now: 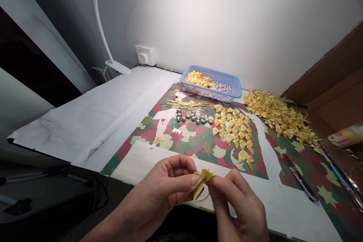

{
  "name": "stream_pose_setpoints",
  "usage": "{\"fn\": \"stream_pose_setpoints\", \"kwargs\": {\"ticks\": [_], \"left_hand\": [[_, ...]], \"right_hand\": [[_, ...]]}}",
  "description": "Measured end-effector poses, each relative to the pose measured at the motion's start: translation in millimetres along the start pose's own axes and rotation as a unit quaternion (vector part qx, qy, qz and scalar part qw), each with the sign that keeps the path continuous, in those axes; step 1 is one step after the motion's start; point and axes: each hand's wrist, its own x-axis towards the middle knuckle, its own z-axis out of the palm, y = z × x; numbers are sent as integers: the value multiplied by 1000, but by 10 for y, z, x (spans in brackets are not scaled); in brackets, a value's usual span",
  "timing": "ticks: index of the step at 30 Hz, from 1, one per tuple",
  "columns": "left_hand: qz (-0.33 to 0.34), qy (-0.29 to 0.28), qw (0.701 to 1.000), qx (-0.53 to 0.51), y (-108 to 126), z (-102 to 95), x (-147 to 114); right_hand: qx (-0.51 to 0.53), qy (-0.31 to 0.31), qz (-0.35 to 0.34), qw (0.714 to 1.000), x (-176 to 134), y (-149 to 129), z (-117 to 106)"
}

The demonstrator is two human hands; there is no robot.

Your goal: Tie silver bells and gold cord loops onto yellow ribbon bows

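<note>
A yellow ribbon bow [200, 189] is held between both hands above the table's front edge. My left hand [167, 183] pinches the bow's left side between thumb and fingers. At the bow's middle, my right hand [239, 200] closes thumb and forefinger on it; a thin gold cord [202, 198] loops below. Whether a bell is inside the grip is hidden by the fingers. Beyond the hands lie rows of yellow bows [234, 126], several silver bells [195, 118] and a bundle of gold cords [187, 104], all on a camouflage-patterned sheet [170, 145].
A blue basket [211, 94] of bows and silver bells stands at the back by the wall. A heap of corded bows [280, 117] lies to the right, near red-handled tweezers or scissors [299, 177]. A white lamp [99, 19] rises at the left.
</note>
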Motion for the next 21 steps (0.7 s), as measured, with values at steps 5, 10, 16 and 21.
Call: {"fn": "stream_pose_setpoints", "kwargs": {"ticks": [5,10,16,21], "left_hand": [[-1,2,1000,-5,-10,-22,17],[-3,11,1000,-9,-6,-11,17],[-7,-2,1000,-16,12,-1,18],[-8,-3,1000,-24,17,10,25]], "right_hand": [[-15,-8,5,1000,7,-10,3],[-9,-8,-7,1000,-6,28,2],[-5,-4,-12,1000,-5,40,5],[-17,-13,-9,1000,-4,18,1]]}}
